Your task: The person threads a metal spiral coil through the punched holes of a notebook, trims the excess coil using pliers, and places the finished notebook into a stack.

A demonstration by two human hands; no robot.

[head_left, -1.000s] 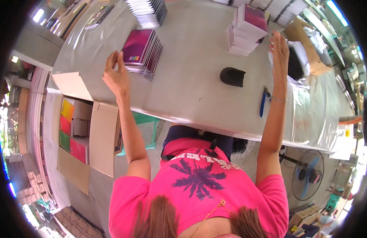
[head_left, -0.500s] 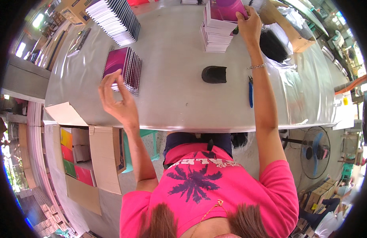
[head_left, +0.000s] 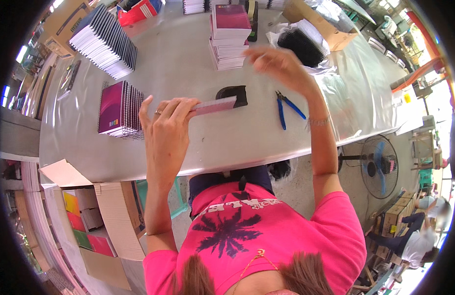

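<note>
My left hand (head_left: pixel 167 128) grips one end of a thin unbound notebook (head_left: pixel 215 104), seen mostly edge-on and tilted above the table. Its far end overlaps a black curved block (head_left: pixel 233 93). My right hand (head_left: pixel 277 66), blurred by motion, has its fingers stretched out and nothing visible in them. It is just right of a stack of purple-covered notebooks without coils (head_left: pixel 231 22). Below that hand, blue-handled cutting pliers (head_left: pixel 288 109) lie with their handles spread. Left of my left hand is a pile of coil-bound purple notebooks (head_left: pixel 113 105).
A tall stack of coil-bound books (head_left: pixel 102 44) stands at the far left. At the far right, black coils (head_left: pixel 301 46) lie on white plastic beside a cardboard box (head_left: pixel 330 24). An open carton of colourful books (head_left: pixel 112 221) is below the table's left edge; a fan (head_left: pixel 377 166) stands at right.
A notebook is now in my left hand, which was empty near the bound pile. My right hand has let go of the purple notebook and come nearer. The pliers now lie spread and turned.
</note>
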